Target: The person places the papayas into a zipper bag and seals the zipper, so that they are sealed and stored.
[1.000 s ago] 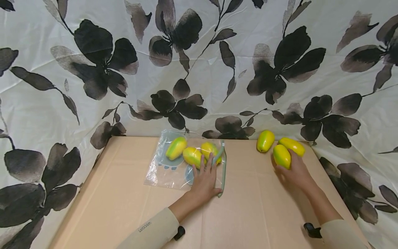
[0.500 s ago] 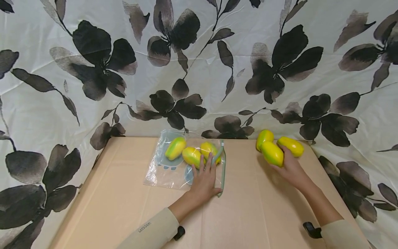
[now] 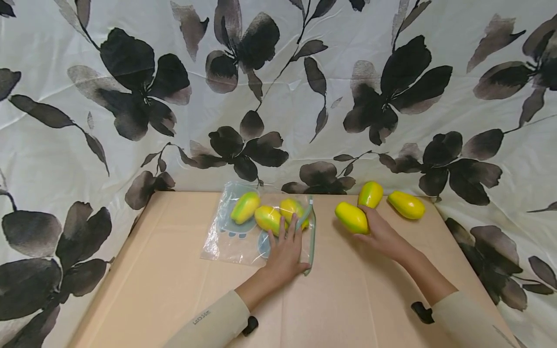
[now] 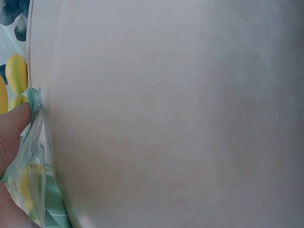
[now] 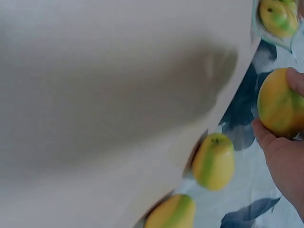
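My right hand (image 3: 385,237) grips a yellow-green mango (image 3: 351,217), fingers and thumb around its near end. It hangs over the board, between the bag and two other mangoes. In the right wrist view the held mango (image 5: 280,104) sits between thumb and fingers. My left hand (image 3: 285,256) lies with fingers spread on a clear zip bag (image 3: 217,246) with blue print and a green zip edge. Several mangoes (image 3: 245,208) lie inside the bag. In the left wrist view, the bag's green edge (image 4: 35,104) bows apart at its mouth between finger and thumb.
One loose mango (image 3: 371,195) lies at the back edge of the tan board (image 3: 174,290); another mango (image 3: 406,205) lies near its back right corner. A white cloth (image 3: 304,116) with dark flowers hangs behind and at the sides.
My right hand has carried its mango left, away from the right corner toward the bag, passing in front of the loose mangoes. The left hand and the bag have stayed in place.
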A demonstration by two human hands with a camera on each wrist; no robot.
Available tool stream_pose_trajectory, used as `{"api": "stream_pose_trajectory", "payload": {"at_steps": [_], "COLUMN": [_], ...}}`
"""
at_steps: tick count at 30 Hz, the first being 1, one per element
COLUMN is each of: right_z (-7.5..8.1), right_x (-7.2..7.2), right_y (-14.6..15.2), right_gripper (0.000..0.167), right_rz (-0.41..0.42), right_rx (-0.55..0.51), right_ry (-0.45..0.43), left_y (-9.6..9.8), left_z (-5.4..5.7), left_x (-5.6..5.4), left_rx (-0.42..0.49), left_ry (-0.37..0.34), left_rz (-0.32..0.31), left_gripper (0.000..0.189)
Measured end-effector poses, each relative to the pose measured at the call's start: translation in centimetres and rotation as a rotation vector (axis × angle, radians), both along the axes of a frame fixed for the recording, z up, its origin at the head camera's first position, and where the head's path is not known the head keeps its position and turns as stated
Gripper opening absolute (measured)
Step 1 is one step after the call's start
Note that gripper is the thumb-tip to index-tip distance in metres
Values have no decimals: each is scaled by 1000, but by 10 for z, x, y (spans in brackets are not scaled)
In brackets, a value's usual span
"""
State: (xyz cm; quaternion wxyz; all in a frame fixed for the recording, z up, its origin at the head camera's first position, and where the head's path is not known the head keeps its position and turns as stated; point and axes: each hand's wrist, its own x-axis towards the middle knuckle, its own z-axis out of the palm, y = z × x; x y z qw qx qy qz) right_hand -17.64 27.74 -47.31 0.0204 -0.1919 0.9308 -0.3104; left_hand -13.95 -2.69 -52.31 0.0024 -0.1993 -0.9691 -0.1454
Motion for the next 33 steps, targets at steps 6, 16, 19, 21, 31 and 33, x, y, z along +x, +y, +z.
{"api": "stream_pose_trajectory", "payload": {"at_steps": [6,16,19,21,31,33], "right_z": [-4,-6,-9,-11,-17,-17], "right_x": [-6,-17,-19,-21,-20,-20], "right_y": [-15,-37,-44,-48,-64,-67], "right_gripper": [84,83,86,85,76,76], "right_rz": [85,166,155,145,232,237], "right_rx": [42,54,70,78,93,116], "right_ry": [54,9,-35,-61,-94,-93], "left_y": [0,0,0,-1,1,1], "left_z": [3,3,3,3,2,2], "left_x": [0,0,0,0,1,1], "left_rx": [-11,-28,-43,-54,-78,-79], "left_ry": [-6,14,20,23,27,34], "left_rz": [2,-1,2,7,6,8], "left_gripper": [121,121,121,121,121,120]}}
